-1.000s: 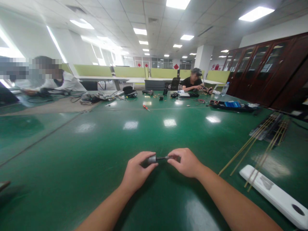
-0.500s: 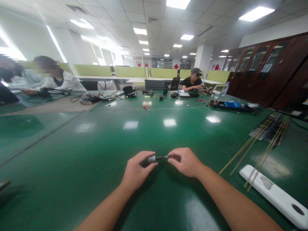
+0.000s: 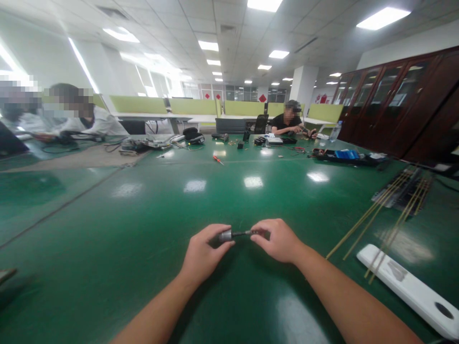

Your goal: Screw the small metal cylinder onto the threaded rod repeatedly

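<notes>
My left hand (image 3: 206, 252) is closed around a small silver cylinder (image 3: 225, 235), which looks like a small motor. A thin dark lead (image 3: 238, 233) runs from its right end across the gap between my hands. At the lead's other end is a small connector-like end piece (image 3: 248, 232), pinched between the thumb and fingers of my right hand (image 3: 276, 240). My right fingers cover part of that piece, so its exact kind is hard to make out. Both hands are just above the green tabletop (image 3: 229, 200), with the cylinder and lead lying about level between them.
A long white case (image 3: 405, 286) and several thin yellowish rods (image 3: 373, 215) lie to the right. Farther off are a red-handled screwdriver (image 3: 217, 160), a cluttered black tray (image 3: 347, 156) and a black pouch (image 3: 193, 136). Other people sit at the far side and the left.
Hardly anything differs. Both hands keep their grip on the cylinder and the lead's end, and sit very slightly higher in the view.
</notes>
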A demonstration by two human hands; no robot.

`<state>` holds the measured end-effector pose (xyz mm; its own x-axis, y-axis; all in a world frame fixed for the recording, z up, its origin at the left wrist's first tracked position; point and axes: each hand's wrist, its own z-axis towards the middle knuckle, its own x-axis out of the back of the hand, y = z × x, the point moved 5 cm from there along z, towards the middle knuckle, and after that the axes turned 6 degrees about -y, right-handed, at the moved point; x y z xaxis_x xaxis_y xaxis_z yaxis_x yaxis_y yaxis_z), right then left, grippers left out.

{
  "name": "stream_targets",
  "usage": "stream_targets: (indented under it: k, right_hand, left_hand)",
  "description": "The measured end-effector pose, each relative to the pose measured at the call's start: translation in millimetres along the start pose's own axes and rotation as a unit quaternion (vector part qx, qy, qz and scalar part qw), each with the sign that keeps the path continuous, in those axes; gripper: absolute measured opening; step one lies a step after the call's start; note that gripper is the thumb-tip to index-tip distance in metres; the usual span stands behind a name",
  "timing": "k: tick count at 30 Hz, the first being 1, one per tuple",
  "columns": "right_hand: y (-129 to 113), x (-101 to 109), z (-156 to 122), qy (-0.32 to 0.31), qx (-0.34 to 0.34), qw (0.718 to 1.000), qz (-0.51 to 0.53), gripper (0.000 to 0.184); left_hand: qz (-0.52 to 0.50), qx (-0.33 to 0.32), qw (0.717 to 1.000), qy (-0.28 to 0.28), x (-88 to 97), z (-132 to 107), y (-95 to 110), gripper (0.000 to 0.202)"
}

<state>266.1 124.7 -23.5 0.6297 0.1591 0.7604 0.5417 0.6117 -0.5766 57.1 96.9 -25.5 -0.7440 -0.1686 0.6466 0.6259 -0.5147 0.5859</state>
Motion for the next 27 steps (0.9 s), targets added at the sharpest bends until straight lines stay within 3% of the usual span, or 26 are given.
stream_targets:
  k: [20, 27]
  right_hand:
    - [-0.7, 3.1, -1.2, -0.002, -0.006, 1.0, -0.002, 0.012]
    - [2.8, 9.0, -1.2, 0.018, -0.013, 0.999, 0.032, 0.016]
  left_hand:
    - [-0.011, 0.01, 1.0, 0.002, -0.9, 0.4, -4.3, 0.026]
    - [0.013, 0.081, 0.996, 0.029, 6.4, 0.8, -10.5, 0.03]
